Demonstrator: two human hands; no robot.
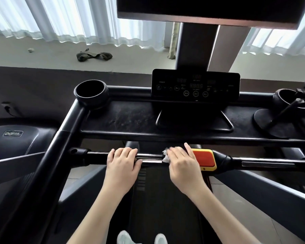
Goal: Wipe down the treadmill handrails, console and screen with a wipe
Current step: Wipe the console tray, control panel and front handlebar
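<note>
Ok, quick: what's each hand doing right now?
Left hand: closed around the front crossbar, no wipe.
Right hand: pressing the white wipe on it.

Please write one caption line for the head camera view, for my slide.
Right hand presses a white wipe on the treadmill's front handrail, left hand gripping beside it, below the console.

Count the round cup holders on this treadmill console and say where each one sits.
2. One round black cup holder sits at the console tray's far left corner, empty as far as visible. The other round black cup holder sits at the far right corner, partly blocked by a black stand.
</note>
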